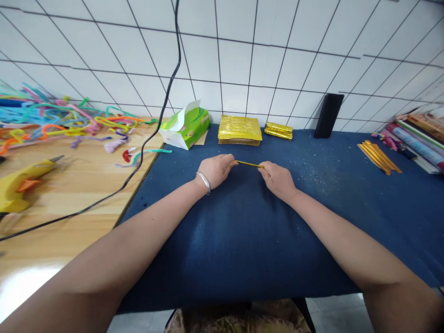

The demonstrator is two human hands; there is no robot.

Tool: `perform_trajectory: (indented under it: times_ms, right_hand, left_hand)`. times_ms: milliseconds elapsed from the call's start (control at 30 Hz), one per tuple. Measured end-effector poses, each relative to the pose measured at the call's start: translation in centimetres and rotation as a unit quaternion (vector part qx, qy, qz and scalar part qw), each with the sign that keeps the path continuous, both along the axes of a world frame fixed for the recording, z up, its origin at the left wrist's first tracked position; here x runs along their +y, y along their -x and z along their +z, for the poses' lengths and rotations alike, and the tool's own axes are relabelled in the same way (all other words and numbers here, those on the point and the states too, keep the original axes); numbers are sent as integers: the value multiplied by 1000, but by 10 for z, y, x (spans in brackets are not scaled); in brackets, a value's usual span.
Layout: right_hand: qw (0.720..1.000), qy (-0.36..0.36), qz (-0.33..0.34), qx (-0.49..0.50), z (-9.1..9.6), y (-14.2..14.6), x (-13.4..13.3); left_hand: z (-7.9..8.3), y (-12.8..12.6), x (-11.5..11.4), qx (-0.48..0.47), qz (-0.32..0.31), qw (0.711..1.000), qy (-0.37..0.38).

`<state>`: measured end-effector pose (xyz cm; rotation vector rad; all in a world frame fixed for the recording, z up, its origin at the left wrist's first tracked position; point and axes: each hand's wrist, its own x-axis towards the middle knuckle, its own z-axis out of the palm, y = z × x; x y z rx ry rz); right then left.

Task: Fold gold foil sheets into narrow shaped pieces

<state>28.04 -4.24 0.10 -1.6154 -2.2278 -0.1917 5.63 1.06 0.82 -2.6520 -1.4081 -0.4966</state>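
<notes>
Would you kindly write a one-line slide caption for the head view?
Left hand and right hand hold a thin gold strip between them over a dark blue surface.

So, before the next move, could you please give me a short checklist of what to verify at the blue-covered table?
1. Left hand grips one end of the thin gold strip: ok.
2. Right hand grips the other end: ok.
3. Strip looks straight between the hands: ok.
4. Creases along the strip sharp and even: cannot tell, it shows too thin.
5. Black cord clear of both hands: ok, it runs off to their left.
6. Stack of gold foil sheets apart from the hands: ok, it lies beyond them, near the tiled wall.
</notes>
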Motion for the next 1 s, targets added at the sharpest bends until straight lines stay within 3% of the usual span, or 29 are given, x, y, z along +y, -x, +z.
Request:
perform_trajectory:
  times_ms: [200,467,733,1000]
  right_hand:
    - [999,4,11,-33,0,-1,-1]
    - [990,-35,85,-106,0,3,-6]
    - [989,-24,101,-106,5,8,-5]
    - [991,-38,96,-89,5,8,-7]
  left_hand:
    - [-7,6,12,-60,-77,995,2]
    - [-3,-7,-3,7,-219,975,-39]
    - [0,-11,-11,20,-184,982,-36]
    - [-2,-13,-10,22,-187,982,-9]
